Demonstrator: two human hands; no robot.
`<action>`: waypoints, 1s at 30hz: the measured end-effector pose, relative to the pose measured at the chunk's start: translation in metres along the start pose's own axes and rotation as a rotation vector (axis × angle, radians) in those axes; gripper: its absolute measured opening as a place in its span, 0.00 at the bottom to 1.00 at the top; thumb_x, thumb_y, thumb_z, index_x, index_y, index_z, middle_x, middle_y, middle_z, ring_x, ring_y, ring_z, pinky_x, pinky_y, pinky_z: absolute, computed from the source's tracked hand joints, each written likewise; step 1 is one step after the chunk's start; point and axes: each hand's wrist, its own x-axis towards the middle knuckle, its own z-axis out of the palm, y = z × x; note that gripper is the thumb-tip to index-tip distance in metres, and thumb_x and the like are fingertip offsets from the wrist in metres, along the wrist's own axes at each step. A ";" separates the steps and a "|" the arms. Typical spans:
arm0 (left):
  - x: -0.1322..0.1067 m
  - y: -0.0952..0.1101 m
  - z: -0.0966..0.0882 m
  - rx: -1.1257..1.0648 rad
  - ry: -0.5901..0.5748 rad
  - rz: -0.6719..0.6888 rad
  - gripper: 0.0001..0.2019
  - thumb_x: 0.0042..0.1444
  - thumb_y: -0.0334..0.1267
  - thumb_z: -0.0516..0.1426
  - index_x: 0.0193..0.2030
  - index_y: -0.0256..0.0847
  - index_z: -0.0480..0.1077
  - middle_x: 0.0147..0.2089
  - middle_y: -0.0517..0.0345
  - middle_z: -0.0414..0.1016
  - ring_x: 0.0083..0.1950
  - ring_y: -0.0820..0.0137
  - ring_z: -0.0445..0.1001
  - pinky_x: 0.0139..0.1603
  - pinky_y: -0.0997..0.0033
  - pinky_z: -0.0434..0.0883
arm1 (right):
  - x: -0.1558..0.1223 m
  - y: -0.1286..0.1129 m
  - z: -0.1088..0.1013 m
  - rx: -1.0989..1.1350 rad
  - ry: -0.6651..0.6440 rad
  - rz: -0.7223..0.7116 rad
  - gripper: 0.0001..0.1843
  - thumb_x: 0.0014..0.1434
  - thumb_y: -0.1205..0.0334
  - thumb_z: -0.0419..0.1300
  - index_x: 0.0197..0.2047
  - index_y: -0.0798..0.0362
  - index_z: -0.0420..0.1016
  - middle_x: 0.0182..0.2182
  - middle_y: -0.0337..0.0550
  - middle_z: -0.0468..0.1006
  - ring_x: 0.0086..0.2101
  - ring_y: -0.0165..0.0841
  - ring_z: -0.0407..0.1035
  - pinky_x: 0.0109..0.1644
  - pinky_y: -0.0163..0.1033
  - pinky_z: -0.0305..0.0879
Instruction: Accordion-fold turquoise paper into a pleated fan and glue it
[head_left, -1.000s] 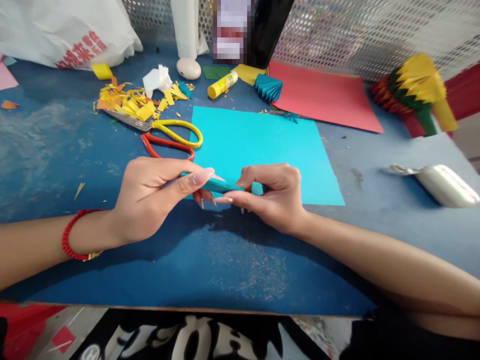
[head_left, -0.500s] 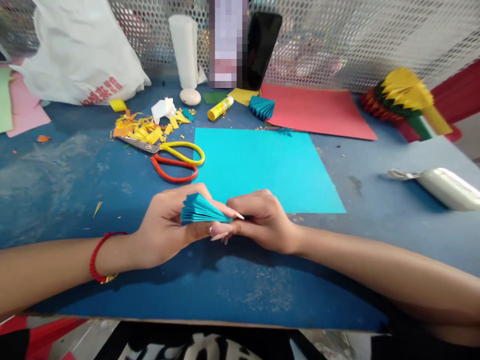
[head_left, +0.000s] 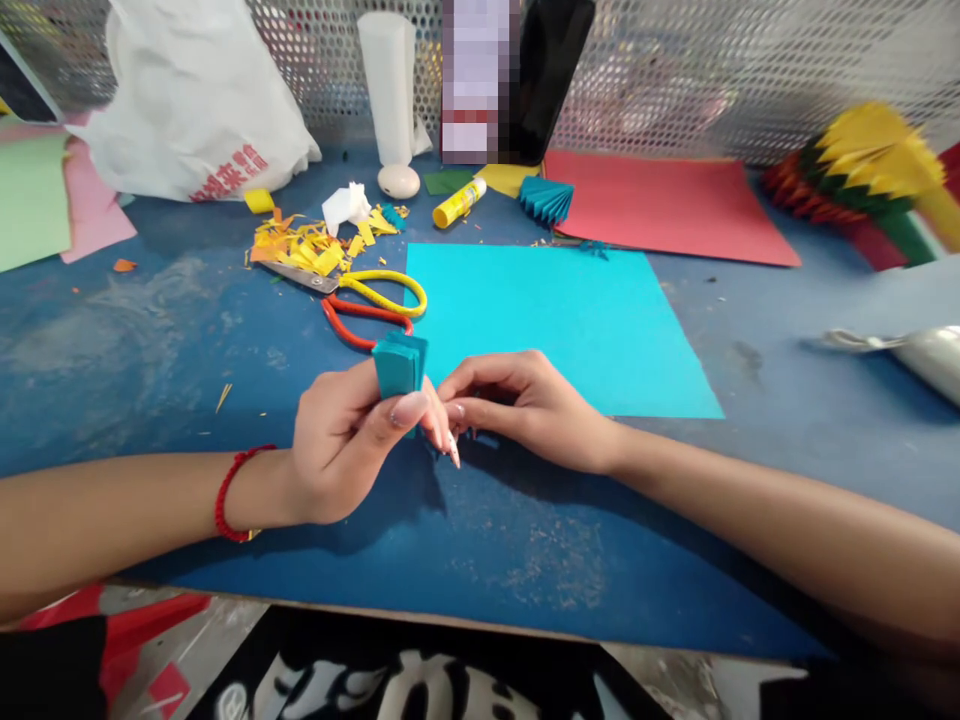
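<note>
My left hand [head_left: 349, 430] pinches a pleated strip of teal paper [head_left: 400, 362] between thumb and fingers. Its folds are pressed together and its upper end stands above the thumb; the lower part is mostly hidden by the fingers. My right hand [head_left: 525, 405] is closed beside the left fingertips, thumb bent towards the index finger. Whatever lies between its fingertips is hidden. Just beyond the hands lies a flat turquoise sheet [head_left: 540, 310]. Scissors [head_left: 375, 300] with one yellow and one red handle rest to its left, close behind the pleated paper.
Yellow and orange paper scraps [head_left: 300, 245] lie by the scissor blades. Behind are a glue stick [head_left: 459, 203], a teal paper fan [head_left: 547, 200], red sheets [head_left: 675, 210] and a white plastic bag [head_left: 202, 100]. A black phone [head_left: 551, 80] leans against the perforated metal panel [head_left: 675, 80].
The pleated paper has turned from lying sideways, fanned at one end, to upright with its folds pressed together. My right fingers have drawn back slightly from it. The view has shifted a little.
</note>
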 end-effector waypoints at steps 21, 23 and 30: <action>0.000 0.003 0.006 0.178 -0.540 0.291 0.14 0.76 0.39 0.54 0.50 0.33 0.79 0.28 0.57 0.79 0.27 0.71 0.76 0.32 0.70 0.68 | 0.019 0.007 0.013 -0.448 0.199 -0.239 0.08 0.67 0.57 0.66 0.42 0.54 0.82 0.40 0.41 0.84 0.39 0.31 0.77 0.44 0.36 0.72; -0.001 0.002 0.006 0.144 -0.533 0.300 0.14 0.75 0.38 0.54 0.52 0.32 0.79 0.28 0.57 0.80 0.27 0.72 0.77 0.32 0.72 0.69 | 0.039 0.004 0.016 -0.625 0.166 -0.315 0.06 0.68 0.63 0.62 0.42 0.54 0.80 0.40 0.42 0.83 0.39 0.31 0.75 0.46 0.38 0.71; -0.001 -0.002 0.002 0.169 -0.528 0.219 0.14 0.76 0.40 0.52 0.47 0.36 0.78 0.39 0.52 0.85 0.40 0.69 0.82 0.42 0.75 0.73 | 0.126 -0.034 0.022 -1.261 0.162 -0.117 0.15 0.55 0.74 0.64 0.47 0.57 0.73 0.48 0.50 0.76 0.48 0.39 0.68 0.51 0.41 0.63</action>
